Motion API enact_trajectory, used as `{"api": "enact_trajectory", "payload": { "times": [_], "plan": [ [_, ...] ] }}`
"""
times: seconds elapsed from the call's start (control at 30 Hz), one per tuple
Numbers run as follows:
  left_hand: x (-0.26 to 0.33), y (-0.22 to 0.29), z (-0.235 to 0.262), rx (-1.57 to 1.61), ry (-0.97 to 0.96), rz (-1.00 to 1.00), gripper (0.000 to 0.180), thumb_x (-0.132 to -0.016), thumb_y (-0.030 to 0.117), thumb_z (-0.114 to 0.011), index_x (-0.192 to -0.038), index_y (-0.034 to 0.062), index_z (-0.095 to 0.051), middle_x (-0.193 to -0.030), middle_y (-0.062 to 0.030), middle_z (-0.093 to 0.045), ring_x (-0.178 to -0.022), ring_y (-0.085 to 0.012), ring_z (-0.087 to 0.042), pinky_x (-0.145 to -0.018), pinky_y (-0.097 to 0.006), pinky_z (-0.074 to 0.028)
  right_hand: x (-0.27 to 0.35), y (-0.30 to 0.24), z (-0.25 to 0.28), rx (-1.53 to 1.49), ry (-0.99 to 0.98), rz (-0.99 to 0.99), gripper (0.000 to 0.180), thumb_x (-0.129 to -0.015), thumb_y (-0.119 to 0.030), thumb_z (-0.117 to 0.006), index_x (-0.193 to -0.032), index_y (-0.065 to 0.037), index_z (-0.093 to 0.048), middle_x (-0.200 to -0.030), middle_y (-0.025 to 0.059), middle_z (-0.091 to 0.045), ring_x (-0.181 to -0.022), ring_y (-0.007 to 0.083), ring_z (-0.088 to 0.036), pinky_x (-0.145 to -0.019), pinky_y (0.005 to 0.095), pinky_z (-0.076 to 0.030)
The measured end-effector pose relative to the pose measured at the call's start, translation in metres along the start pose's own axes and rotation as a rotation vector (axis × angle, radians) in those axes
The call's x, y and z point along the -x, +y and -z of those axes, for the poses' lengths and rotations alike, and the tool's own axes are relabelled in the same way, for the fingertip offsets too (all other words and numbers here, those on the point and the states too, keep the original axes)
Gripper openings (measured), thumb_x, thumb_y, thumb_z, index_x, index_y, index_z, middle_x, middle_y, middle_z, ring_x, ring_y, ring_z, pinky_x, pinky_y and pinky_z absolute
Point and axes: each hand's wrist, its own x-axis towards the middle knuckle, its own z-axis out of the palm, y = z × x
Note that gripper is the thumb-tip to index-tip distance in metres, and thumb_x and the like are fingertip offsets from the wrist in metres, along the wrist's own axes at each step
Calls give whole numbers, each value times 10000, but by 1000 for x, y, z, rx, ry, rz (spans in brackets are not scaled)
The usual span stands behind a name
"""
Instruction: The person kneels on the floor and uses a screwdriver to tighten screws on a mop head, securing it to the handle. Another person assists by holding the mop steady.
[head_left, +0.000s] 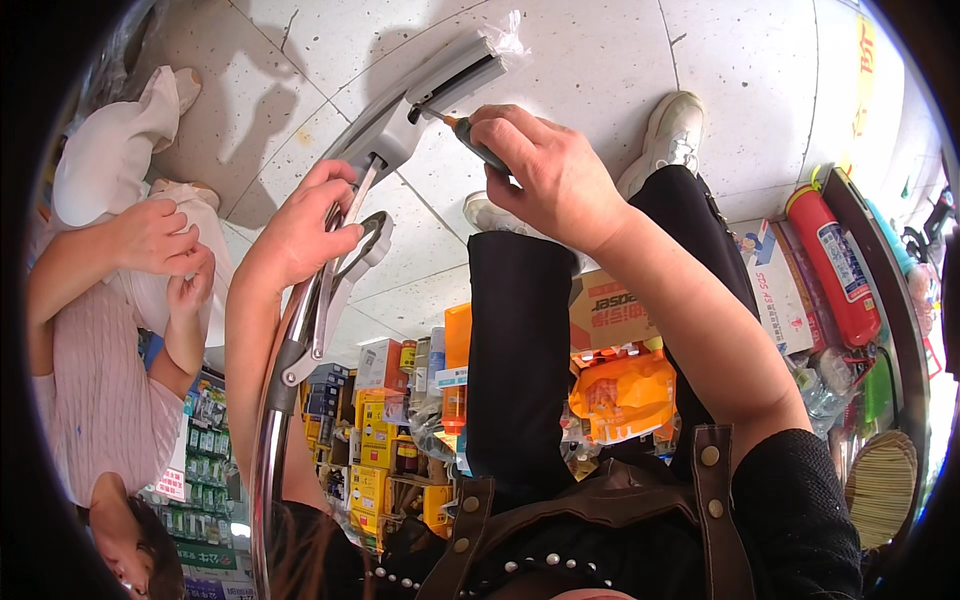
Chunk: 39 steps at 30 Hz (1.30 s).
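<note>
A squeeze mop stretches across my left side, with a chrome pole [271, 450], a grey pull lever [345, 290] and a grey plastic head [388, 138]. My left hand [300, 228] is closed around the metal rod just below the head, thumb and fingers wrapped on it. In my right hand [555, 180] is a screwdriver [482, 148] with a dark handle. Its tip meets the head at a small dark slot; whether it sits inside the slot is hard to tell. A scrap of clear plastic clings to the head's far end.
At the left, another person [95, 370] in pale clothes has both hands close together. Yellow boxes [375, 435], an orange bag [625, 395] and a carton [610, 310] crowd around my legs. A red fire extinguisher [835, 265] stands at the right, on the pale tiled floor [580, 60].
</note>
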Motion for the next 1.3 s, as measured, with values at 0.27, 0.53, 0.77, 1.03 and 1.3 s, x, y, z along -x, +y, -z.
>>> {"api": "enact_trajectory", "payload": {
  "times": [0.27, 0.53, 0.77, 1.03, 1.3],
  "plan": [
    [0, 0, 0, 1, -3, 8, 248, -739, 155, -633, -820, -13, -469, -1198, -107, -485, -942, -252, -532, -830, -297, -438, -2, -3, 0, 2, -3, -5, 363, -687, 0, -683, -1012, -37, -524, -1092, 82, -605, -852, 289, -655, -700, 357, -563],
    [-1, 0, 1, 14, -4, 12, 243, -738, 141, -632, -811, -12, -458, -1200, -106, -486, -943, -254, -535, -830, -303, -440, -2, 0, -5, 10, 51, 18, 333, -723, -47, -652, -1028, -64, -520, -1015, 77, -615, -715, 290, -648, -609, 382, -540],
    [-1, 1, 1, 31, -7, 26, 240, -744, 137, -630, -808, -9, -450, -1209, -106, -486, -956, -258, -533, -840, -305, -437, 0, -3, -1, 3, 28, -23, 353, -686, 6, -679, -999, -41, -521, -1079, 74, -605, -797, 281, -651, -669, 355, -560],
    [-1, -1, 0, 41, 3, 10, 239, -749, 120, -640, -806, -2, -444, -1188, -99, -488, -962, -246, -525, -835, -300, -433, 2, -7, -5, 121, -57, 109, 363, -681, -17, -674, -1018, -73, -550, -1113, 67, -601, -910, 249, -643, -728, 331, -559],
    [0, -5, -2, 62, 34, 10, 239, -787, 134, -657, -775, -12, -467, -1164, -100, -498, -946, -245, -532, -837, -300, -431, 14, -14, -17, 246, -85, 230, 261, -703, -106, -641, -954, -137, -574, -1149, 52, -555, -874, 235, -607, -725, 305, -564]
  ]
}}
